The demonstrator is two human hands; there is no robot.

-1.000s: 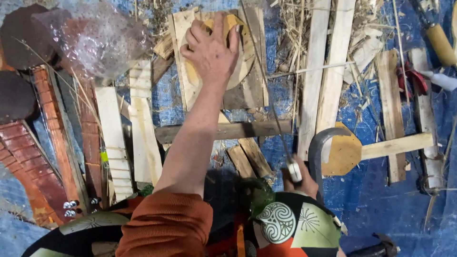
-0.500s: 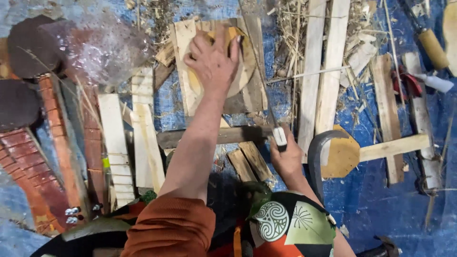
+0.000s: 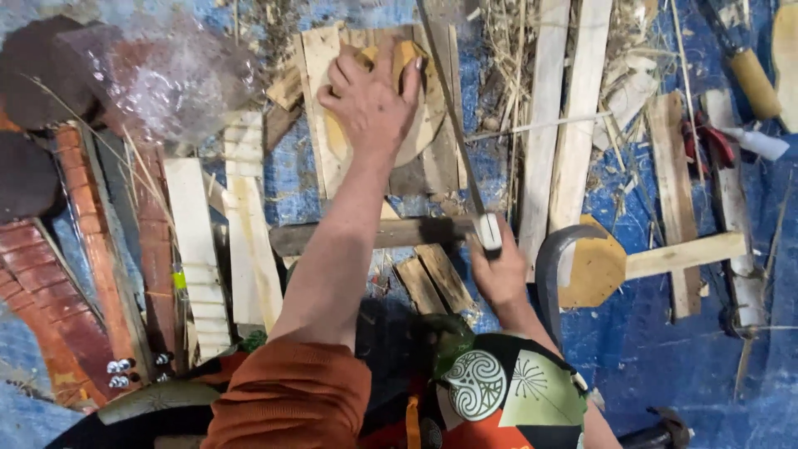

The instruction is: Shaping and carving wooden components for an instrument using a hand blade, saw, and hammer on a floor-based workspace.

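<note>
The round wooden piece lies at upper centre on pale slats. The left hand presses flat on it, fingers spread, arm extended up-frame. The right hand, at centre, is clenched on a white-handled blade, long axis running steeply up-frame, tip leaning left beside the piece.

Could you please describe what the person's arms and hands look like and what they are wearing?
Both hands are bare, without gloves: left hand, right hand. The forearms are bare too. The left arm has an orange sleeve pushed up above the elbow.
</note>
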